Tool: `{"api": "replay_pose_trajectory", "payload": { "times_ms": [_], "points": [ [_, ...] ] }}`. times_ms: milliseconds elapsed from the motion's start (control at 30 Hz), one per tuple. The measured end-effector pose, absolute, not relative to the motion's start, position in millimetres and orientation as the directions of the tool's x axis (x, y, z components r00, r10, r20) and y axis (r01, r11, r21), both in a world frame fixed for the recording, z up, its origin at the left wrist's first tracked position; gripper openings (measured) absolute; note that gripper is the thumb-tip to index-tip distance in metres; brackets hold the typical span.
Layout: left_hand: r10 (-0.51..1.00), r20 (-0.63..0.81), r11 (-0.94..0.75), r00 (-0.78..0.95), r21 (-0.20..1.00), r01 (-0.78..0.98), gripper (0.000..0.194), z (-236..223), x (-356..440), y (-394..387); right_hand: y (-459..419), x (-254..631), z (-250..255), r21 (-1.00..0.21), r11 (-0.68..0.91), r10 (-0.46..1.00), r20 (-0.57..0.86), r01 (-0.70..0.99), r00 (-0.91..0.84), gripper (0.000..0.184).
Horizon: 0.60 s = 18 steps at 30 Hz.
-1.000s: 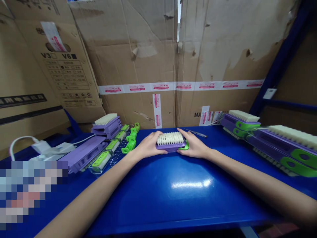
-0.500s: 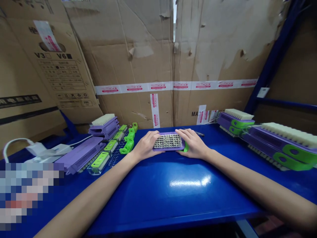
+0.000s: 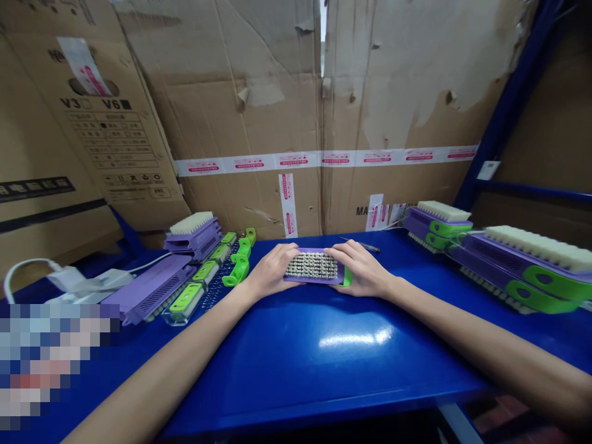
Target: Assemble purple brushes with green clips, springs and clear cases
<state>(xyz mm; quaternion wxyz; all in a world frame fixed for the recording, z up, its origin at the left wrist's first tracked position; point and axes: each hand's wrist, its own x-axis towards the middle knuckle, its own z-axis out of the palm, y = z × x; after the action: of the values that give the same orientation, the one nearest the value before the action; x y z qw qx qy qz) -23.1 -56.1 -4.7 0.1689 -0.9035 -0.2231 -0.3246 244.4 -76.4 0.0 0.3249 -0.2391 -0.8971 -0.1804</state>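
Note:
Both my hands hold one purple scrub brush (image 3: 312, 266) with a green handle over the middle of the blue table (image 3: 324, 351). My left hand (image 3: 271, 271) grips its left end and my right hand (image 3: 363, 269) grips its right end, fingers curled over the top edge. The brush is tipped so its white bristle face points toward me. The green handle peeks out under my right palm.
Stacked purple brushes (image 3: 194, 231) and loose green handles (image 3: 238, 262) lie at the left, beside a white cable (image 3: 69, 277). A long row of finished brushes (image 3: 504, 259) runs along the right. A thin metal tool (image 3: 361, 245) lies behind my hands. Cardboard boxes (image 3: 259, 111) wall the back.
The brush stood with bristles up a second ago. My hands have tipped it so the bristle face turns toward me. The view has shifted slightly.

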Motion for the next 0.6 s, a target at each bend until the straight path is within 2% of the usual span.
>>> {"api": "replay_pose_trajectory", "payload": {
  "times_ms": [367, 600],
  "points": [
    [0.221, 0.677, -0.839, 0.702, -0.235, 0.491, 0.046, -4, -22, -59, -70, 253, -5, 0.327, 0.785, 0.223, 0.642, 0.525, -0.734, 0.061],
    [0.19, 0.711, -0.784, 0.677, -0.306, 0.54, 0.043, -5, -21, -60, -69, 253, -10, 0.361, 0.708, 0.268, 0.658, 0.607, -0.704, 0.068]
  ]
}}
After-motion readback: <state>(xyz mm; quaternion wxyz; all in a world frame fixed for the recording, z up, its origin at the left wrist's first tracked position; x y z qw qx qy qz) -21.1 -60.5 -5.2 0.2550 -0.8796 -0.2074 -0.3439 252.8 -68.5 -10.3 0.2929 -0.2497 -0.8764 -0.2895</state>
